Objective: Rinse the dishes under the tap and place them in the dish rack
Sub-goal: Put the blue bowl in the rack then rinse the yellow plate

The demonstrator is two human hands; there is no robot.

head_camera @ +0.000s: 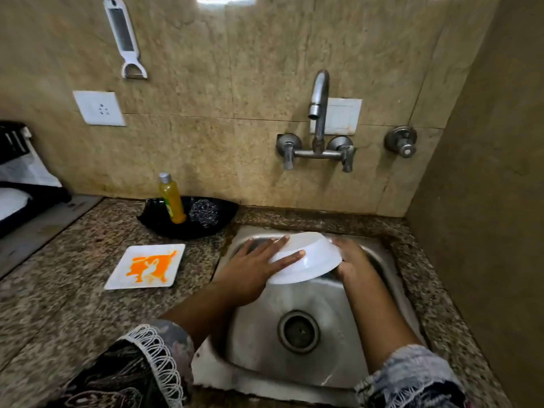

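Overhead, the speckled granite counter (pixel 59 304) fills the lower half of the view, backed by a beige stone wall (pixel 235 69). Set into the counter is the steel sink (pixel 391 278), its round drain (pixel 298 331) showing in the basin floor. At the far left edge a dark dish rack (pixel 17 198) is only partly in view. On the wall above the sink is the tap (pixel 319 107) with 2 lever handles; no water can be seen at its spout.

Over the back part of the basin, the white bowl (pixel 309 257) is held tilted, bottom side facing up, between 2 hands. Left hand (pixel 253 269) lies on the near-left side with fingers spread over the rim and base. Right hand (pixel 351 260) sits at the right side, mostly hidden behind the bowl, so its finger grip cannot be told.

Left of the sink, on the counter, lies a square white plate (pixel 117 279) smeared with orange. Behind it a black tray (pixel 223 210) holds a yellow soap bottle (pixel 172 200) and a steel scrubber (pixel 203 213). A white peeler (pixel 123 36) hangs on the wall.
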